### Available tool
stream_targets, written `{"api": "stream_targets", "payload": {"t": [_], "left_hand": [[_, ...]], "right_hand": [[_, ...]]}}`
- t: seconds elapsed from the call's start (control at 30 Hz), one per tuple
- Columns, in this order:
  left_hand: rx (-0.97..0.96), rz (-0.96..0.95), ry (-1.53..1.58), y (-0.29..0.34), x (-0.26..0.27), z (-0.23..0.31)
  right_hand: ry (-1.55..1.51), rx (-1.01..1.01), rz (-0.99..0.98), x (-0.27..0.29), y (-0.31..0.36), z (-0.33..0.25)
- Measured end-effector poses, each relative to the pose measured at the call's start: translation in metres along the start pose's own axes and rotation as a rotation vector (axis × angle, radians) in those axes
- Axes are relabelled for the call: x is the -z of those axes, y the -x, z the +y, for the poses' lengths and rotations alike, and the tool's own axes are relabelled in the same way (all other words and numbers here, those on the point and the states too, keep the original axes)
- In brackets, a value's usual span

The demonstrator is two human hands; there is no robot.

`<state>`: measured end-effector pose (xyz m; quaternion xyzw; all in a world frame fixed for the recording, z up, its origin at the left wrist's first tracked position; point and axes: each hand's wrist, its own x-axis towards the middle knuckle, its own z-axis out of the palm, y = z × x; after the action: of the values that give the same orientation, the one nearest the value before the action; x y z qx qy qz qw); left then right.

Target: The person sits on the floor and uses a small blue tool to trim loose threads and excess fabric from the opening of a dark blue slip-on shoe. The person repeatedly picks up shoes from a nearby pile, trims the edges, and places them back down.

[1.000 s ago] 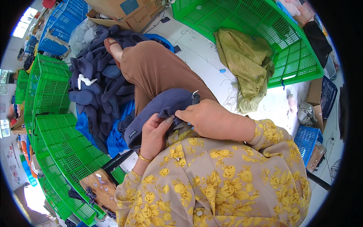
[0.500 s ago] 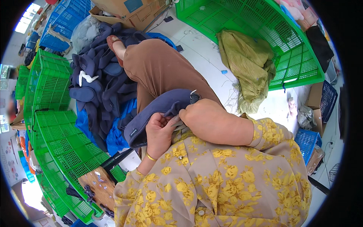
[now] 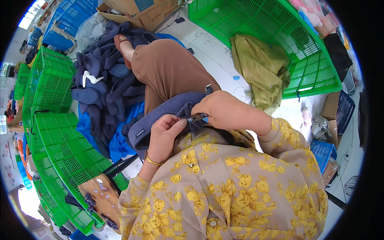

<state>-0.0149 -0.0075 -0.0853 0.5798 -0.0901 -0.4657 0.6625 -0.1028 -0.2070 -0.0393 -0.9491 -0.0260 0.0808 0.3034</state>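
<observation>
A navy fabric slipper point(image 3: 150, 129) lies across my lap, with a small label near one end and a gathered bow-like piece on its upper. My left hand point(image 3: 165, 134) is closed on it, thumb and forefinger pinching the fabric beside the bow. My right hand point(image 3: 224, 111) grips small dark thread snips point(image 3: 197, 117), their blades pointing left at the pinched spot, close to my left thumb tip. One end of the snips sticks out above my right fist. Whatever bit lies between the blades is too small to make out.
A heap of navy slippers point(image 3: 114, 90) lies on blue sheeting point(image 3: 124, 138) at the left. Green crates point(image 3: 60, 140) line the left side; another green crate point(image 3: 312, 76) with an olive sack point(image 3: 262, 66) stands at the right. A wooden board point(image 3: 100, 194) sits lower left, cardboard boxes point(image 3: 140, 14) at the back.
My right hand has turned and drawn slightly right, so the snips' blades now show at the bow. My left hand and the slipper have shifted a little left.
</observation>
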Motion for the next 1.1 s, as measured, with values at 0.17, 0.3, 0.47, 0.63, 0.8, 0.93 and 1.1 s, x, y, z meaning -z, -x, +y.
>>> {"api": "stream_targets", "payload": {"t": [0.17,0.3,0.47,0.63,0.8,0.93,1.1], "left_hand": [[0.026,-0.003,0.097,-0.003,0.0,0.001],[0.038,0.003,0.082,-0.004,0.0,0.001],[0.049,0.0,0.076,-0.004,-0.002,0.002],[0.07,-0.021,0.054,-0.005,-0.006,0.004],[0.128,-0.032,0.023,-0.005,-0.011,0.013],[0.123,-0.021,0.021,-0.006,-0.011,0.01],[0.135,-0.017,0.022,-0.006,-0.011,0.011]], "right_hand": [[-0.128,0.004,0.007,0.006,0.001,0.004],[-0.181,0.047,0.021,0.007,0.0,0.011],[-0.251,0.05,0.01,0.006,-0.001,0.017],[-0.369,0.042,-0.066,0.013,-0.003,0.02],[-0.414,0.051,-0.051,0.008,-0.002,0.028],[-0.406,0.042,-0.083,0.008,-0.003,0.028],[-0.423,0.04,-0.079,0.01,-0.001,0.028]]}}
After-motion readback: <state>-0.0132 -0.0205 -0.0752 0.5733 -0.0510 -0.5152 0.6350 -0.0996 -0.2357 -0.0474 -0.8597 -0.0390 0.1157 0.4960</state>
